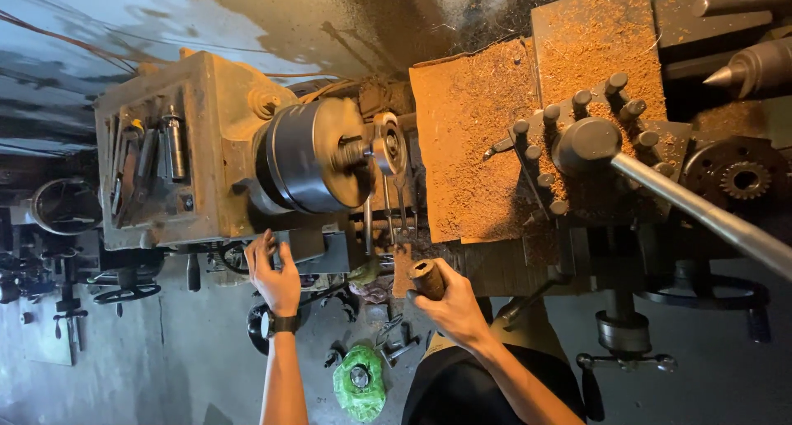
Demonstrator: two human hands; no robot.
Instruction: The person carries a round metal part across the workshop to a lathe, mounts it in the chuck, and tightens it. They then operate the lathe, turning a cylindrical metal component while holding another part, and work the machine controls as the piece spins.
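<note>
My left hand [274, 273] hovers with fingers spread just below the lathe headstock [177, 144], wearing a dark wristwatch. My right hand [450, 303] is closed around a short brown handle [427, 278] in front of the carriage. The round chuck [309, 154] looks blurred, as if spinning, and carries a small ring-shaped workpiece [388, 143]. The tool post [584, 144] with its ring of bolts sits to the right, covered in rusty chips.
A long steel lever [709, 216] runs from the tool post to the right edge. The tailstock centre [747, 68] points in at the top right. Wrenches [394, 206] hang under the chuck. A green bag [360, 381] lies on the floor.
</note>
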